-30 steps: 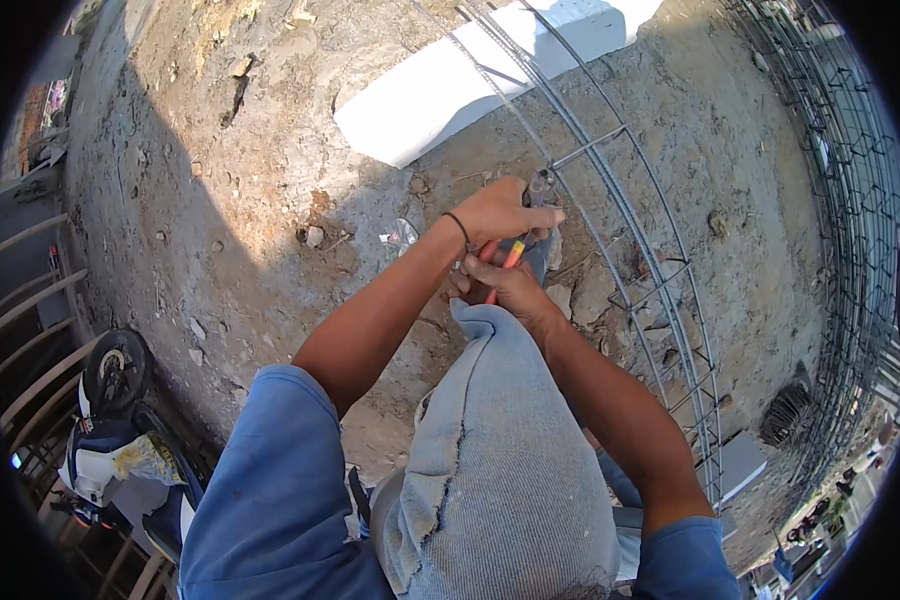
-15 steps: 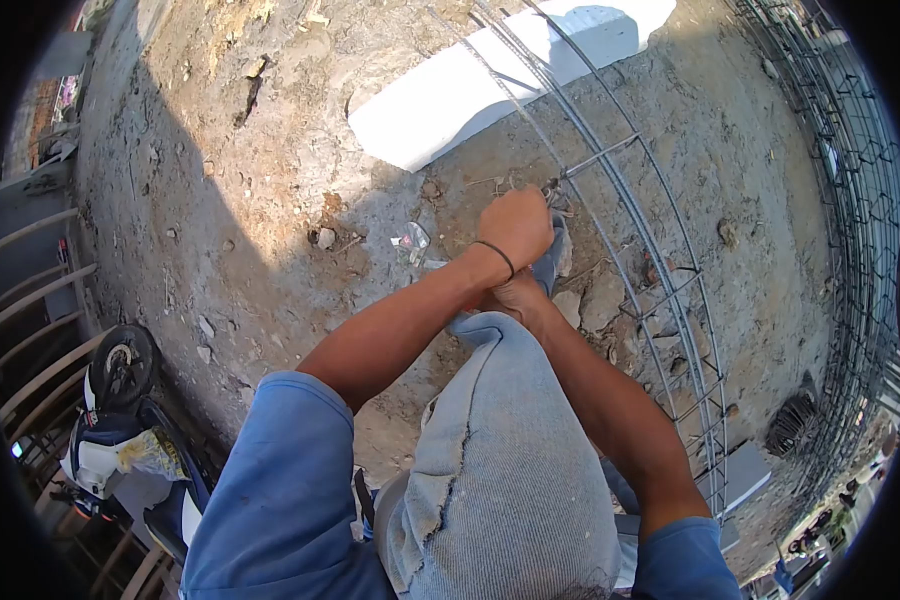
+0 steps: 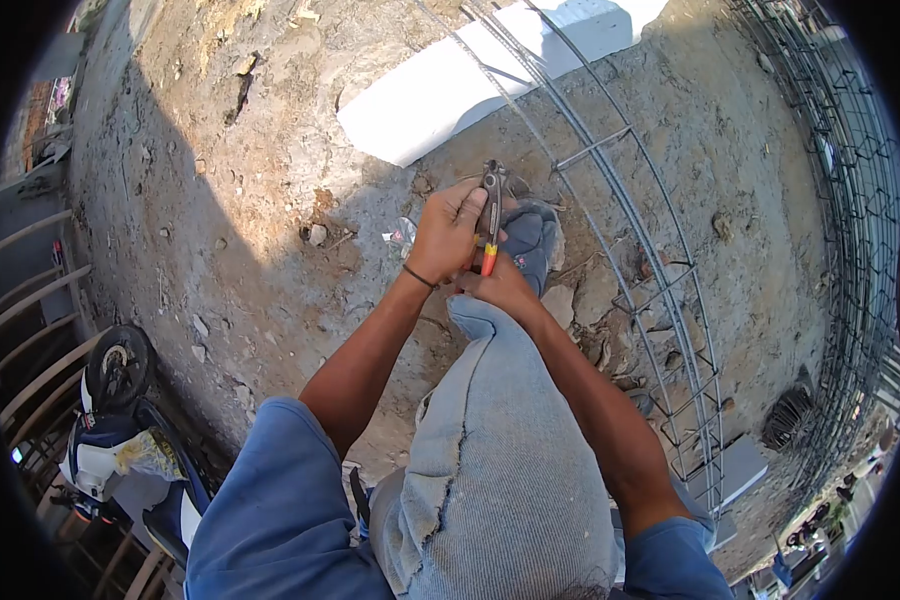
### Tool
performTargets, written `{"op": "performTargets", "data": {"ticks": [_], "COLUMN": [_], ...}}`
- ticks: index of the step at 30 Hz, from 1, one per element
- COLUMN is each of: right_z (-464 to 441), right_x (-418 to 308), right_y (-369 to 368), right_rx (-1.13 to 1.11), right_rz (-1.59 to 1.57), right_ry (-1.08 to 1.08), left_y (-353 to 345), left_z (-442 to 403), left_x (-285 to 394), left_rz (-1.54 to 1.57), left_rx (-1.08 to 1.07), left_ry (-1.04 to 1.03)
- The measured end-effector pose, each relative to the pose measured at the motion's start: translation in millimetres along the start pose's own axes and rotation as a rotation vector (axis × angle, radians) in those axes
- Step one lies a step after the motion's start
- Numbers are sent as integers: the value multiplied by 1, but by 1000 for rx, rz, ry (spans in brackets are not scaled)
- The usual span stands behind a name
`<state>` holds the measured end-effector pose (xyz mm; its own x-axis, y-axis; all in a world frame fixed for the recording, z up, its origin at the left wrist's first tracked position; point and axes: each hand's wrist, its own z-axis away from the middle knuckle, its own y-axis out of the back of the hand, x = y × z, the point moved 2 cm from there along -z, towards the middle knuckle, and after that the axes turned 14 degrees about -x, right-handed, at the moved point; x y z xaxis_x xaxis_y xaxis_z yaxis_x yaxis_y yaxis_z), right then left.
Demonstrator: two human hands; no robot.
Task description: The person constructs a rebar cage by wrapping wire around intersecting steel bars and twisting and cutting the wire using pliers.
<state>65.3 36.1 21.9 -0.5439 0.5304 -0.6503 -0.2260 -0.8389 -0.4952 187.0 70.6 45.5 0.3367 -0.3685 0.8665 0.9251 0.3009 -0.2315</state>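
My left hand (image 3: 444,236) is closed around a pair of pincers (image 3: 492,205) with dark metal jaws and a red-and-yellow handle. Its thumb lies along the tool, and the jaws point away from me. Just below, my right hand (image 3: 507,287) is closed close to the handle's end; its fingers are partly hidden, so what they hold cannot be made out. Beyond the hands is a dark shoe or sock (image 3: 537,240) on my foot. A long rebar cage (image 3: 610,160) with cross ties runs to the right of both hands, apart from them.
A white slab (image 3: 400,115) lies on the dirt ahead, partly under the cage. More rebar cages (image 3: 855,200) are stacked along the right. A motorbike (image 3: 115,450) stands at left beside curved slats (image 3: 30,290). Stones and rubble (image 3: 595,310) lie near my foot.
My left hand has drawn back and left from beside the cage bar and turned, bringing the pincers into plain view. My right hand, mostly covered before, shows more now.
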Motion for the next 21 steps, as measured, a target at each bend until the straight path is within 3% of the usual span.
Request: {"op": "performTargets", "data": {"ticks": [2, 3, 5, 6, 8, 12, 14, 15, 17, 18, 19, 21], "right_z": [10, 15, 27, 36, 60, 93, 113, 123, 154, 174, 194, 245], "right_x": [-6, -4, -1, -5, -25, -44, -55, -53, -42, -29, -16, 7], "right_y": [5, 9, 11, 11, 7, 7, 4, 1, -2, 1, 9, 27], "right_rx": [62, 79, 29, 50, 24, 109, 133, 138, 386, 543, 693, 1168], "right_rz": [222, 216, -54, -59, -154, -372, -594, -592, -558, -529, -493, -342], "right_ry": [155, 153, 396, 402, 374, 306, 492, 489, 584, 580, 580, 305], "left_y": [-6, -12, -23, -27, -41, -70, -70, -61, -45, -41, -40, -38], "left_z": [5, 6, 8, 3, -10, -41, -63, -73, -89, -91, -93, -90], "left_x": [10, 19, 43, 43, 47, 69, 77, 85, 90, 89, 89, 85], "left_rz": [-129, -125, -753, -754, -799, -822, 60, 66, 848, 854, 849, 841], "left_rx": [173, 155, 338, 315, 424, 336, 167, 165, -378, -370, -493, -615], "left_ry": [-148, -146, -144, -151, -482, -702, -491, -490, -189, -193, -199, -200]}}
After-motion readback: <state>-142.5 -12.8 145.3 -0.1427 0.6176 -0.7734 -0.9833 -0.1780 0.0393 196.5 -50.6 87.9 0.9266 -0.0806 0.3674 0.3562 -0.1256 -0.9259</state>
